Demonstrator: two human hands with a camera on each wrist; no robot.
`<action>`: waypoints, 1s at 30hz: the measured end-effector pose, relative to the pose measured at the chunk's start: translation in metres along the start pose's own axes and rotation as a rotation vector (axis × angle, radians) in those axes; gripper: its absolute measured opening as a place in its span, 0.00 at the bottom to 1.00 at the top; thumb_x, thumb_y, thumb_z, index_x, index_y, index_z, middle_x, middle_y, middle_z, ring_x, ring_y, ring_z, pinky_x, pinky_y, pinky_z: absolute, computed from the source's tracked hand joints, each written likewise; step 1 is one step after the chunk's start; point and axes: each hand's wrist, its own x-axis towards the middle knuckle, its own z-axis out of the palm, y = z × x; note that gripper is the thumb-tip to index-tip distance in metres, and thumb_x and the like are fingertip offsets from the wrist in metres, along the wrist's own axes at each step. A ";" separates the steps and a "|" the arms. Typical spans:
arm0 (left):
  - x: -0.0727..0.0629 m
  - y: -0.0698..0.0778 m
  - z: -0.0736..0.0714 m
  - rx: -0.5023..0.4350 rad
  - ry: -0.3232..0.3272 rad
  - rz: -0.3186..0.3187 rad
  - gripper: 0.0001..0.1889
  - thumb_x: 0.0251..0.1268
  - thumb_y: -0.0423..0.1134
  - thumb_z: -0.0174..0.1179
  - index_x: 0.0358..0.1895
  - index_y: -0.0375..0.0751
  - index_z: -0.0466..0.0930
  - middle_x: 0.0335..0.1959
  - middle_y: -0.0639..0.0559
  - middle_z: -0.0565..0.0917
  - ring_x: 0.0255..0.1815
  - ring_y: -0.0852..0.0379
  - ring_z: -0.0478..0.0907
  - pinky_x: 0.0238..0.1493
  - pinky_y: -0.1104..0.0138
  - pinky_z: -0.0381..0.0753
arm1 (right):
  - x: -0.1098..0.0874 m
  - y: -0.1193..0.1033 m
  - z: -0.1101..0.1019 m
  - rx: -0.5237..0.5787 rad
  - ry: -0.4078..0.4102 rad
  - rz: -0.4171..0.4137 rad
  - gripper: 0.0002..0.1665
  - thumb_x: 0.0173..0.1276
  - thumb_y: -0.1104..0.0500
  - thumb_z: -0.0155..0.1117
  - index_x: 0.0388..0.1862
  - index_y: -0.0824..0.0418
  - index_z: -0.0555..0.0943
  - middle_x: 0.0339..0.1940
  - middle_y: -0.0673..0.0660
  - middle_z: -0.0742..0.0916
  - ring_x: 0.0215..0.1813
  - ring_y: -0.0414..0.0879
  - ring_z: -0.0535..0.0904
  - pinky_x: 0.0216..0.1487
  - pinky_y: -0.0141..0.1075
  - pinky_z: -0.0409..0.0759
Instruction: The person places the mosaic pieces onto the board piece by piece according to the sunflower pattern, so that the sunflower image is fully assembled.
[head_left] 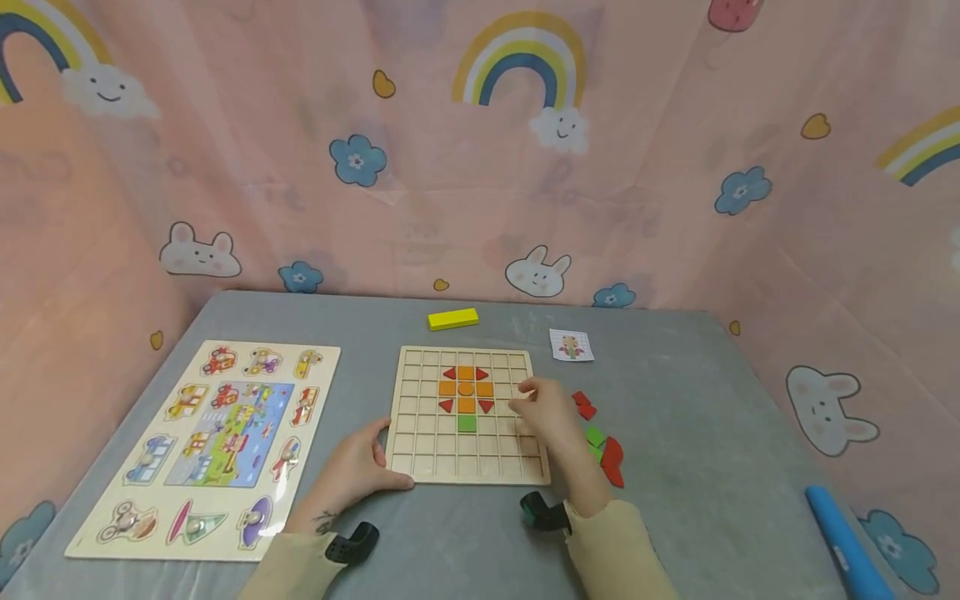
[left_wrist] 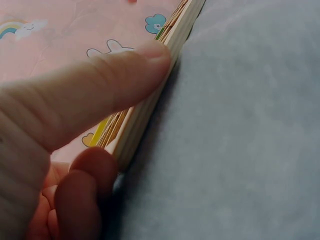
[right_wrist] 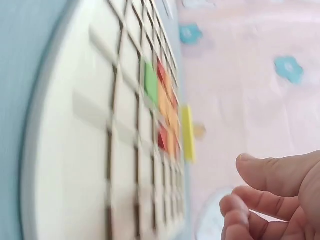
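A pale wooden grid board (head_left: 422, 446) lies flat on the table. Around its upper middle sit several orange pieces (head_left: 467, 405) and red triangles (head_left: 446, 406), with a green square (head_left: 467, 424) just below them. My left hand (head_left: 351, 468) holds the board's near left corner, thumb against the front edge and fingers at the left side. Over the board's right side is my right hand (head_left: 551, 414). In the right wrist view its fingers (right_wrist: 272, 175) are loosely bent, and nothing shows between them.
Loose red pieces (head_left: 613, 458) and green pieces (head_left: 596, 436) lie right of the board. A small picture card (head_left: 572, 345) and a yellow bar (head_left: 453, 319) are behind it. Left is a picture puzzle board (head_left: 322, 360). A blue object (head_left: 847, 542) stands at the lower right.
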 end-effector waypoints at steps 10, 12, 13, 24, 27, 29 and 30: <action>0.001 0.000 -0.001 0.000 -0.001 0.002 0.53 0.24 0.39 0.79 0.65 0.34 0.63 0.17 0.51 0.72 0.17 0.59 0.65 0.19 0.68 0.63 | -0.006 0.062 -0.047 -0.357 0.010 0.149 0.14 0.56 0.62 0.62 0.40 0.68 0.81 0.38 0.63 0.83 0.37 0.54 0.77 0.36 0.44 0.76; 0.001 0.000 -0.001 0.001 -0.003 0.004 0.53 0.24 0.39 0.79 0.65 0.35 0.64 0.17 0.51 0.72 0.16 0.59 0.65 0.18 0.68 0.63 | -0.006 0.069 -0.048 -0.404 -0.022 0.171 0.11 0.54 0.62 0.62 0.36 0.66 0.82 0.34 0.60 0.83 0.33 0.51 0.75 0.30 0.41 0.74; 0.001 0.000 0.000 0.001 -0.005 0.006 0.53 0.24 0.39 0.79 0.65 0.35 0.64 0.17 0.51 0.72 0.16 0.60 0.64 0.18 0.68 0.62 | -0.006 0.072 -0.049 -0.422 -0.035 0.176 0.10 0.54 0.62 0.63 0.35 0.65 0.82 0.34 0.60 0.83 0.33 0.51 0.75 0.29 0.40 0.73; 0.001 -0.001 0.000 0.006 0.002 0.023 0.52 0.23 0.40 0.80 0.63 0.36 0.66 0.16 0.51 0.71 0.16 0.59 0.64 0.18 0.68 0.62 | -0.006 0.072 -0.046 -0.338 -0.023 0.208 0.07 0.55 0.64 0.56 0.32 0.64 0.78 0.32 0.59 0.81 0.32 0.51 0.74 0.27 0.39 0.70; 0.001 -0.001 0.000 0.008 0.003 0.023 0.51 0.23 0.40 0.80 0.63 0.36 0.66 0.16 0.52 0.71 0.15 0.59 0.64 0.18 0.68 0.62 | -0.006 0.063 -0.042 -0.211 0.054 0.166 0.12 0.56 0.62 0.58 0.39 0.64 0.79 0.37 0.60 0.83 0.35 0.51 0.75 0.31 0.40 0.71; 0.001 -0.001 0.001 0.004 0.001 0.020 0.52 0.23 0.40 0.80 0.63 0.35 0.66 0.16 0.51 0.71 0.15 0.59 0.64 0.18 0.68 0.62 | -0.007 0.054 -0.036 -0.086 0.099 0.128 0.16 0.56 0.61 0.61 0.44 0.64 0.80 0.38 0.60 0.83 0.34 0.49 0.75 0.32 0.39 0.71; 0.001 0.000 0.001 0.004 0.001 0.018 0.52 0.23 0.39 0.80 0.64 0.35 0.66 0.16 0.52 0.71 0.15 0.59 0.64 0.18 0.68 0.62 | -0.007 0.048 -0.032 -0.010 0.105 0.113 0.16 0.56 0.61 0.62 0.44 0.64 0.81 0.36 0.60 0.84 0.32 0.48 0.76 0.31 0.38 0.72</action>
